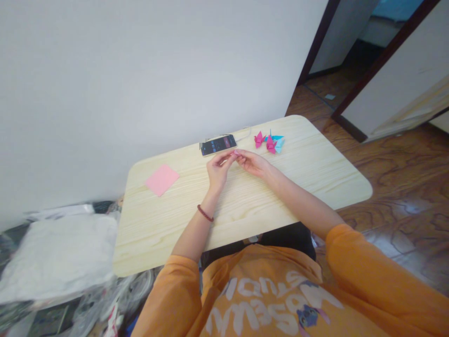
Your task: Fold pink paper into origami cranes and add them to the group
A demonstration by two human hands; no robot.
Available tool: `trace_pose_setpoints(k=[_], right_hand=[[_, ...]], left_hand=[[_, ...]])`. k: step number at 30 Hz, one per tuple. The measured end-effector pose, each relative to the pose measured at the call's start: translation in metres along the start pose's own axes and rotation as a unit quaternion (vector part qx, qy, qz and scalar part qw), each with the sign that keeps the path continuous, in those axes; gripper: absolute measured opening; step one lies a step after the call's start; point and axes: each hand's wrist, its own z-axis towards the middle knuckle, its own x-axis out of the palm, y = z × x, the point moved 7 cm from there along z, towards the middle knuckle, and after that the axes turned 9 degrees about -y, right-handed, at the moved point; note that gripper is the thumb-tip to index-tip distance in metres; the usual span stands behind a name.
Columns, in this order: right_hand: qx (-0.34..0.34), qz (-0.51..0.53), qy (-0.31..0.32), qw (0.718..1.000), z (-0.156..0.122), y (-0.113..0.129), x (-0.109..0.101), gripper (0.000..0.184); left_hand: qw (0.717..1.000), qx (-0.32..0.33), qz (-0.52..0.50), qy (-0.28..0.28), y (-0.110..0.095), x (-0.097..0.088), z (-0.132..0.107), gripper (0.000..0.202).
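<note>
Pink paper piece [236,153] sits pinched between the fingertips of both hands, just in front of the phone [218,144]. Left hand [217,169] and right hand [251,163] close on it with curled fingers; its shape is too small to tell. Paper cranes [269,142] lie right of the phone, and a pink sheet stack [162,179] lies well to its left, all on the table [315,173].

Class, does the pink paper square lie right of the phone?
No, the pink paper square lies well left of the phone on the table.
</note>
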Motion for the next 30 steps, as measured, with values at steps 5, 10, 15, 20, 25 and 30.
trace_pose_setpoints(k=[5, 10, 15, 20, 25, 30], right_hand=[[-0.084, -0.049, -0.019, 0.995, -0.005, 0.007, 0.0, 0.011], [-0.243, -0.152, -0.08, 0.955, -0.01, 0.021, -0.005, 0.029], [-0.31, -0.235, -0.051, 0.92, -0.02, 0.028, 0.009, 0.027], [-0.287, -0.25, -0.017, 0.925, -0.029, 0.026, 0.019, 0.033], [-0.283, -0.251, -0.025, 0.925, -0.028, 0.025, 0.017, 0.033], [-0.263, -0.245, -0.021, 0.933, -0.02, 0.023, 0.012, 0.029]], left_hand=[[0.999, -0.03, -0.011, -0.015, 0.01, -0.003, 0.0, 0.033], [0.998, -0.04, -0.006, -0.054, 0.011, -0.008, -0.001, 0.027], [0.995, -0.026, 0.023, -0.091, 0.005, -0.012, -0.002, 0.026], [0.992, -0.024, 0.024, -0.121, 0.004, -0.018, 0.0, 0.025], [0.991, -0.036, 0.035, -0.123, 0.007, -0.019, 0.001, 0.027], [0.991, -0.045, 0.027, -0.121, 0.009, -0.019, 0.001, 0.026]])
